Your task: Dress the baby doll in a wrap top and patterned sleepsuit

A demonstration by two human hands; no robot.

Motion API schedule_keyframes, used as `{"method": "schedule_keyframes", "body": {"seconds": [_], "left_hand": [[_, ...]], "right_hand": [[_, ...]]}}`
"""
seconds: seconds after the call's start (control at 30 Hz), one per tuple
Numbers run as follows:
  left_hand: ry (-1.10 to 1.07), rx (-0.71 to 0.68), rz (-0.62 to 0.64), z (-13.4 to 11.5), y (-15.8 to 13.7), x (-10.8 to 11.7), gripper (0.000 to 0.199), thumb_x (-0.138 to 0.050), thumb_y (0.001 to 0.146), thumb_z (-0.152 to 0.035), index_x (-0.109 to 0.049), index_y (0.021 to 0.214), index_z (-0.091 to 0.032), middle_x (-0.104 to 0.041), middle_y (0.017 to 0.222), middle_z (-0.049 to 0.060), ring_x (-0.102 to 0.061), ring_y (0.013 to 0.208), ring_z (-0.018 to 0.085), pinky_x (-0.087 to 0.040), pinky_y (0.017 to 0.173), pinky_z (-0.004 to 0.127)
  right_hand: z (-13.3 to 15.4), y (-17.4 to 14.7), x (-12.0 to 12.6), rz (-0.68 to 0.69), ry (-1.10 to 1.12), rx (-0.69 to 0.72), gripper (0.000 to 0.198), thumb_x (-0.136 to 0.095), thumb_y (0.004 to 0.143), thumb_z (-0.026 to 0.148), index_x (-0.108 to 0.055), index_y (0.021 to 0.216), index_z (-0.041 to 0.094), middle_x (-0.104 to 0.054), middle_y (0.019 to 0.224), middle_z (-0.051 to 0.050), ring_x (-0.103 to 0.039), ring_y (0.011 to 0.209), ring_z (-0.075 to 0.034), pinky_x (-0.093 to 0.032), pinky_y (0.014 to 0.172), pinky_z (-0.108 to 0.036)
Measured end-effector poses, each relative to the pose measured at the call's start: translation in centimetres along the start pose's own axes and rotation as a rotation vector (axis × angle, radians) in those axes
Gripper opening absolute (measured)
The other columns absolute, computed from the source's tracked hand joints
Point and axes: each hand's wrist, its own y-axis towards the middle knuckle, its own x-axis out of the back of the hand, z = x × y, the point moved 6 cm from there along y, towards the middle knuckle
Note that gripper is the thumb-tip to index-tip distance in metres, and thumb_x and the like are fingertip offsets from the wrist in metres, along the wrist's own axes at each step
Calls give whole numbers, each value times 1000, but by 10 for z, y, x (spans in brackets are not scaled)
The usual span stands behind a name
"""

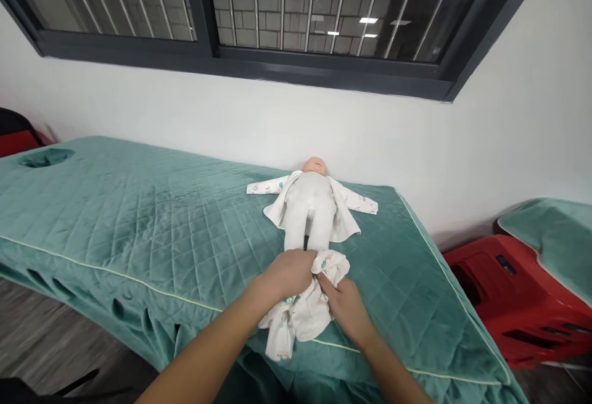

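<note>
A baby doll with a white cloth body lies on its back, head toward the wall. Its white printed top hangs open, sleeves spread to both sides. At the doll's feet, white printed baby pants are bunched up, with one part drooping toward the near edge. My left hand is closed on the cloth at the ends of the legs; whether it also grips a foot is hidden. My right hand pinches the rolled opening of the pants from the right.
The doll is on a green quilted massage bed with a face hole at far left. A white wall and a barred, dark-framed window rise behind. A red plastic chair stands at right, with green cloth over it.
</note>
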Motion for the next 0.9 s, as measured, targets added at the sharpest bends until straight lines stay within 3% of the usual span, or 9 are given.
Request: {"method": "schedule_keyframes", "body": {"seconds": [0.23,0.4,0.57,0.63,0.73,0.9], "left_hand": [[-54,-36,9,-10,2,5,18,-60,83,-29,-72,95,-26,-75,103,8,-68,96,31,-47,82,35],[-261,-77,86,-20,6,11,27,-58,87,-31,-72,109,-26,-73,115,4,-65,107,29,-47,88,34],[-578,27,183,-10,29,12,31,-69,80,-35,-71,108,-20,-74,112,6,-67,106,27,-50,87,32],[-620,40,141,-5,43,16,33,-71,79,-38,-71,105,-19,-74,109,6,-67,104,27,-50,85,33],[-536,-56,15,-8,61,31,28,-70,79,-37,-71,98,-17,-73,103,6,-65,100,27,-49,85,33],[-385,-185,-175,-20,85,58,22,-61,85,-39,-62,81,-17,-66,84,2,-59,83,20,-44,74,29]], "right_hand": [[-5,-11,2,-32,184,-35,52,-64,83,61,-75,113,19,-77,101,-8,-67,107,-35,-52,91,-39],[-33,-5,14,-151,419,-171,57,-65,79,66,-73,116,24,-74,115,-9,-65,115,-35,-53,95,-44],[-30,19,31,-212,402,-30,54,-67,79,61,-70,121,27,-70,124,-10,-59,122,-35,-47,105,-47],[-17,33,34,-189,345,61,52,-63,84,58,-66,127,27,-69,126,-10,-60,120,-33,-47,103,-46],[0,57,38,-186,241,165,48,-58,90,53,-64,128,24,-68,127,-10,-62,115,-31,-46,101,-44],[14,102,48,-256,71,242,40,-57,90,50,-67,114,20,-73,107,-10,-63,107,-30,-46,96,-43]]}}
